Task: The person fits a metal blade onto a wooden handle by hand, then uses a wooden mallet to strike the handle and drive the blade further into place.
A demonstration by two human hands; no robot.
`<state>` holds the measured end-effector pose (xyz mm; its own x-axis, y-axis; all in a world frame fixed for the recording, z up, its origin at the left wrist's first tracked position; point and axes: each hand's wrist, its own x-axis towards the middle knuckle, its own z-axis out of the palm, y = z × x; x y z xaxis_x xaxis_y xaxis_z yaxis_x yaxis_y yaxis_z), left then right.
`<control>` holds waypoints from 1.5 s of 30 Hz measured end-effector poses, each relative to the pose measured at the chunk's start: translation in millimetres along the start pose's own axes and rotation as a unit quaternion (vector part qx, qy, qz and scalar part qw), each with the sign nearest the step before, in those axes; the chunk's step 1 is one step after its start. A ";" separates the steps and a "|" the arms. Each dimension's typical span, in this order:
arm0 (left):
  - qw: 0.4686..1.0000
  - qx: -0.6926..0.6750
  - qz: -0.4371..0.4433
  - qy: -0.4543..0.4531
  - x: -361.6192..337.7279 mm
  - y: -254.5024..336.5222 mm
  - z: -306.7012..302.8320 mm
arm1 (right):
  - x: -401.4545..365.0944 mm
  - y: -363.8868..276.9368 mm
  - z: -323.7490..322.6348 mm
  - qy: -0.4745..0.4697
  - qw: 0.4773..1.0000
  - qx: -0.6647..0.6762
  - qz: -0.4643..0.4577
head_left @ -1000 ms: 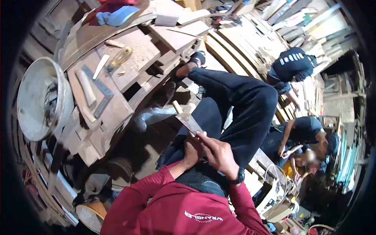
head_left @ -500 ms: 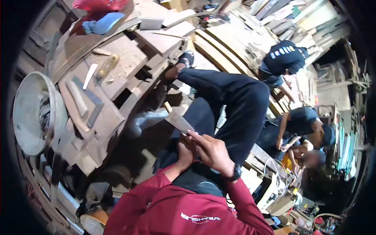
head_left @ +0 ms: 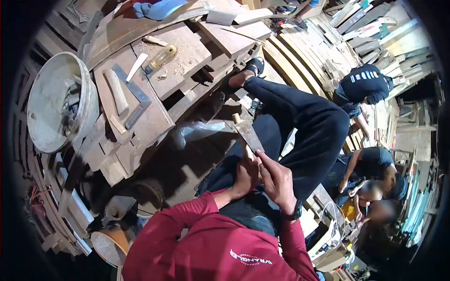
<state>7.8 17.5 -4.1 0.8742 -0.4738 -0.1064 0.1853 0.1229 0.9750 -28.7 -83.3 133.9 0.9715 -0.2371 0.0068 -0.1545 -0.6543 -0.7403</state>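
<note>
My right hand (head_left: 279, 182) grips the near end of a flat grey-brown strip (head_left: 249, 136) between thumb and fingers, above my lap. The strip's exact kind cannot be made out. Beyond its far end pokes the rounded tip of a pale wooden stick (head_left: 236, 118). My left hand (head_left: 246, 177) is closed just below the strip, where more pale wood shows at the fingers. The middle of the stick seems hidden under the strip. Both hands are close together, nearly touching.
On the bench (head_left: 154, 122) at left lie a try square (head_left: 136, 114), a wooden mallet-like piece (head_left: 115, 91) and a yellow-handled tool (head_left: 164, 56). A white bucket (head_left: 35, 100) holds metal bits. Co-workers (head_left: 363, 84) crouch at right among stacked planks (head_left: 300, 61).
The camera view has turned, so the whole scene sits further right and the bench lower. The strip now points more steeply away from me, and wood shows by my left fingers.
</note>
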 end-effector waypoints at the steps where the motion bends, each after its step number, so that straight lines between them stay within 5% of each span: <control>1: 1.000 -0.015 -0.007 0.019 1.4 -1.1 0.1 | 1.5 -3.0 -1.2 -0.014 1.000 -0.011 0.006; 36: 0.995 0.087 0.003 -0.040 -1.8 -5.2 -1.7 | -2.9 -15.0 0.7 -0.020 0.994 -0.095 0.059; 39: 0.996 0.060 -0.052 -0.034 5.9 -13.0 -5.4 | -12.5 -12.8 1.1 -0.003 0.996 -0.076 0.049; 45: 0.997 0.080 -0.002 -0.022 -1.9 0.9 0.2 | -5.2 -10.7 1.3 0.000 0.996 -0.074 0.049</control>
<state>6.2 18.3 -3.0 0.8524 -0.5123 -0.1049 0.1119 -0.0171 0.9936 -31.8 -74.2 140.9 0.9503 -0.3054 -0.0599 -0.2733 -0.7268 -0.6301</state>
